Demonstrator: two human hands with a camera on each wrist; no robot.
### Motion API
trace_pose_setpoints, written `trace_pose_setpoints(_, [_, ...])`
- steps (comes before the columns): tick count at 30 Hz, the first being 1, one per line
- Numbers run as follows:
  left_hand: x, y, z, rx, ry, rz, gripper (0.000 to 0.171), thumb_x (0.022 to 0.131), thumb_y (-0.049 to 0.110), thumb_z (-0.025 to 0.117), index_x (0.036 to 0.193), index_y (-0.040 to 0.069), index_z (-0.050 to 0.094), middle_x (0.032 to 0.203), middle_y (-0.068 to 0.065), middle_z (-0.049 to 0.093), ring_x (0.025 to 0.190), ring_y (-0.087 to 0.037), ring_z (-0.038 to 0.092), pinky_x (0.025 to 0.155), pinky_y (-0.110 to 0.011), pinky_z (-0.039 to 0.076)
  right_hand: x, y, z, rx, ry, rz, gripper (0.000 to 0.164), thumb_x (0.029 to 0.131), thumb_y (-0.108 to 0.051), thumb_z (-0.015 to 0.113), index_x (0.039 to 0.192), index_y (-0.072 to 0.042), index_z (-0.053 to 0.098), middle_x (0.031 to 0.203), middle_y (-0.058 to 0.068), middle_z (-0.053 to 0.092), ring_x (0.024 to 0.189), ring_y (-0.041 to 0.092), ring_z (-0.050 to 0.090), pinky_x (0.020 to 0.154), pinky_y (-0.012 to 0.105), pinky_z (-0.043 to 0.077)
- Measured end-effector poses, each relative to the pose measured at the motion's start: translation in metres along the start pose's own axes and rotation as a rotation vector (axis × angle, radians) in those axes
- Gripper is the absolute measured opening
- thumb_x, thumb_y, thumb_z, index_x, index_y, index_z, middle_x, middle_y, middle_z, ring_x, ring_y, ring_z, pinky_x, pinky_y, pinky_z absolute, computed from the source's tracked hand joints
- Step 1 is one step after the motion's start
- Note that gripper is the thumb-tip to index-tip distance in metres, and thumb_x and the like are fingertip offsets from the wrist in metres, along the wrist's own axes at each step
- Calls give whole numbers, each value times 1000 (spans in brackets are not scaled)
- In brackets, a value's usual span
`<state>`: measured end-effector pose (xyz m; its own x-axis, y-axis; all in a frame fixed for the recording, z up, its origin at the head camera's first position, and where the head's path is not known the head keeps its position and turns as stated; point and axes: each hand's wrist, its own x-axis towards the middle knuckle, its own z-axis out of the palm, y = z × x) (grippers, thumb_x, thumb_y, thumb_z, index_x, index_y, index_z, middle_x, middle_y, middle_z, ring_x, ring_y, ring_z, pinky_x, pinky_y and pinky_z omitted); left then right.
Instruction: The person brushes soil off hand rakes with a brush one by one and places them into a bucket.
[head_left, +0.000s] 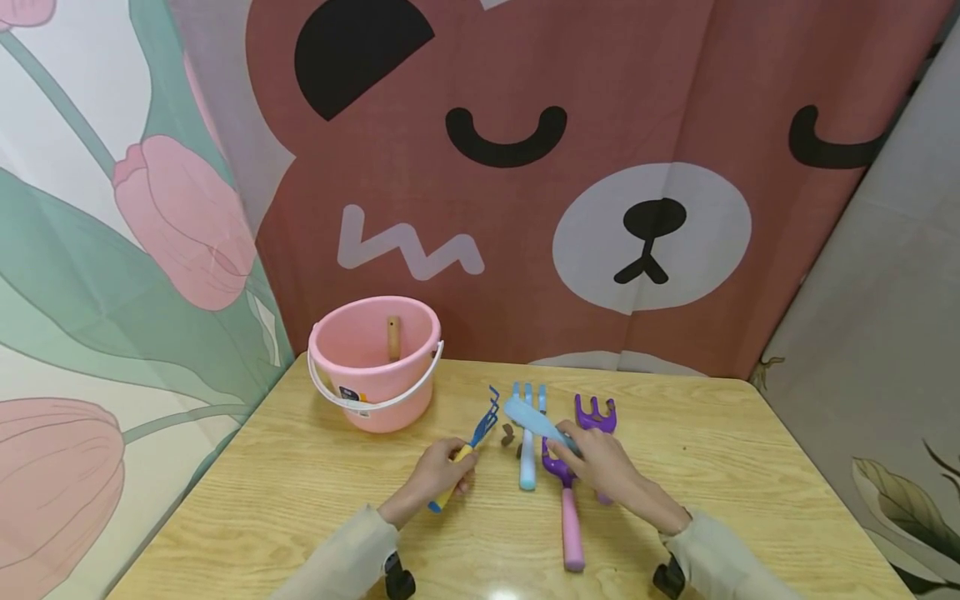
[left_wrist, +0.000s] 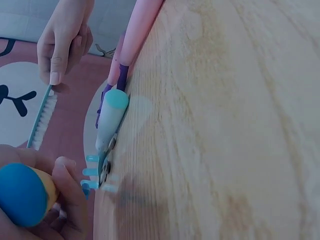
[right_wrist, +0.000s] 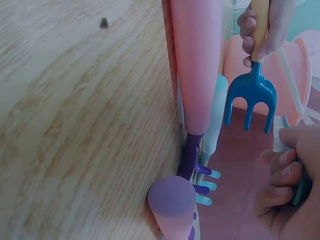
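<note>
My left hand grips the yellow handle of a small hand fork with blue tines, held above the table with the tines pointing away. My right hand holds a light blue brush; its white bristles show in the left wrist view. Beneath the brush lies a light blue fork. Beside it are two purple forks, a nearer one with a pink handle and a farther one partly hidden by my right hand. Brown crumbs lie left of the light blue fork.
A pink bucket with a white handle stands at the table's back left; a wooden handle leans inside it. The wooden table ends at a curtain with a bear print. A dark speck lies on the right.
</note>
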<state>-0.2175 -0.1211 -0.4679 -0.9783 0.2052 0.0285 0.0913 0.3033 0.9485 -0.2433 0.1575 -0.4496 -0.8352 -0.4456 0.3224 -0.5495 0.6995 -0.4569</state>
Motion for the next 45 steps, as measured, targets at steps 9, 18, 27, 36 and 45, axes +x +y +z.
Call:
trace_pose_setpoints(9, [3, 0, 3, 33, 25, -11, 22, 98, 10, 57, 85, -7, 64, 70, -18, 68, 46, -11, 54, 44, -20, 44, 0, 1, 1, 6, 3, -17, 28, 100, -25, 60, 113, -1, 65, 56, -14, 41, 41, -3, 31, 36, 15, 27])
trace_pose_setpoints(18, [2, 4, 2, -49, -36, -66, 29, 98, 17, 63, 113, -7, 59, 75, -18, 70, 48, -10, 56, 45, -20, 46, 1, -1, 2, -3, -3, -22, 21, 99, -21, 62, 108, -3, 65, 54, -13, 36, 43, -2, 27, 39, 16, 24])
trace_pose_setpoints(27, [1, 4, -1, -32, -56, 0, 20, 99, 13, 61, 98, -7, 64, 75, -11, 59, 48, -9, 55, 45, -23, 48, 5, -3, 2, -23, 7, -76, 17, 98, -21, 63, 105, -5, 64, 58, -13, 39, 44, -2, 28, 39, 17, 25])
trace_pose_setpoints(36, [1, 4, 1, -38, -72, 2, 23, 102, 12, 55, 91, -8, 60, 74, -17, 61, 44, -9, 52, 41, -23, 45, 8, -9, 6, -21, -1, -72, 29, 100, -26, 61, 114, -1, 64, 55, -14, 33, 44, -4, 26, 40, 16, 24])
trace_pose_setpoints(45, [2, 9, 3, -32, -75, -17, 18, 97, 15, 65, 99, -2, 64, 71, -16, 58, 43, -8, 52, 41, -21, 45, 19, -25, 10, -17, -4, -122, 30, 102, -28, 57, 116, -2, 63, 53, -14, 35, 43, -1, 31, 41, 21, 33])
